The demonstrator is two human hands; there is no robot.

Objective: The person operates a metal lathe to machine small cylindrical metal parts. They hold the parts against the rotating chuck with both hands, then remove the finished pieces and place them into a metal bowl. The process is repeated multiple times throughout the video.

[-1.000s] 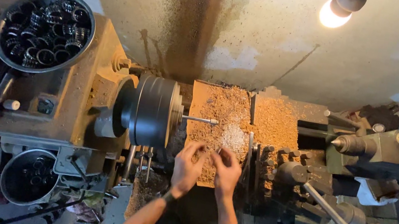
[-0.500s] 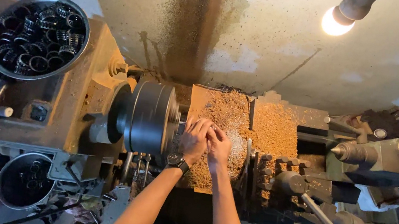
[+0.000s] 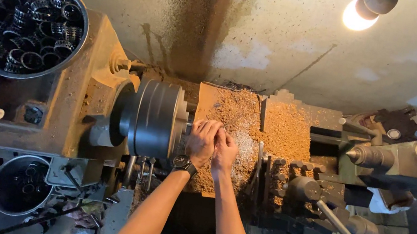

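Head view: both hands are being held together at the face of the lathe chuck. The left hand is being curled with its fingers at the short spindle end just beside the chuck; whether a part is being pinched in that grip cannot be told. The right hand is being pressed against the left, its grip hidden too. A wristwatch is being worn on the left wrist. Wood-coloured shavings are being piled over the lathe bed behind the hands. Should the chuck be turning, fingers or the watch strap could be caught and pulled in. Sharp shavings could also be pressed into bare skin.
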